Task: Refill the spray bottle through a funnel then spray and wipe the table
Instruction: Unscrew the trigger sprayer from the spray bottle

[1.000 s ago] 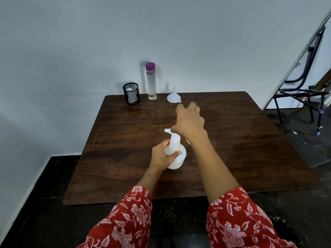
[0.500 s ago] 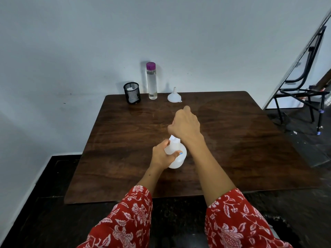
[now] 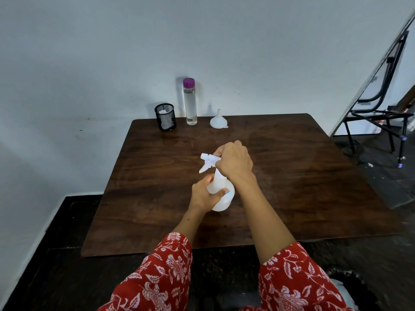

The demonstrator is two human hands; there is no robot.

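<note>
**Desk:** What sits nearest the camera?

**Photographer:** Two arms in red floral sleeves [image 3: 161, 281] reach over the near edge of a dark wooden table [image 3: 314, 187]. The left hand [image 3: 203, 195] wraps the round body of a white translucent spray bottle [image 3: 221, 196], which stands near the middle of the table. I cannot tell whether it holds any liquid.

**Desk:** And the other hand?

**Photographer:** The right hand [image 3: 234, 161] is just above it, fingers curled round the white trigger sprayer head [image 3: 208, 161], nozzle pointing left. Whether the head is seated on the neck or raised off it is hard to tell.

**Desk:** Farther back?

**Photographer:** Along the far edge, against the pale wall, stand three things in a row. At left, a black mesh cup [image 3: 165, 116] with something white crumpled inside. Just right of it, a tall clear bottle [image 3: 190, 104] with a purple cap, filled with clear liquid. Right again, a white funnel [image 3: 218, 121] resting mouth-down, spout up. A black metal chair [image 3: 379, 117] stands on the floor at far right.
</note>
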